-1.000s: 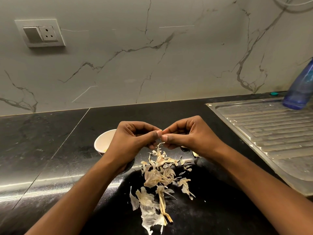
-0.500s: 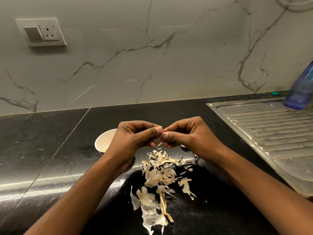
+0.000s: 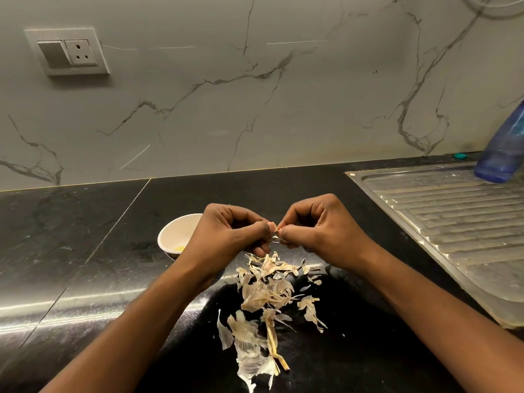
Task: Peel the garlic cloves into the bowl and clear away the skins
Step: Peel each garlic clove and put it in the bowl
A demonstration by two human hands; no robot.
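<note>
My left hand (image 3: 232,234) and my right hand (image 3: 317,231) meet fingertip to fingertip above the black counter. Between them they pinch a small garlic clove (image 3: 276,229), mostly hidden by the fingers, with a scrap of skin showing. A pile of dry garlic skins (image 3: 269,296) lies on the counter just below the hands and trails toward me. A small white bowl (image 3: 174,231) stands to the left, partly behind my left hand, with something pale yellow at its bottom.
A steel sink drainboard (image 3: 453,222) fills the right side, with a blue bottle (image 3: 504,148) at its far end. A marble wall with a switch and socket plate (image 3: 68,52) rises behind the black counter (image 3: 71,236).
The hands have stayed together over the skins, with only small finger movements on the clove. The pile and the bowl have not moved.
</note>
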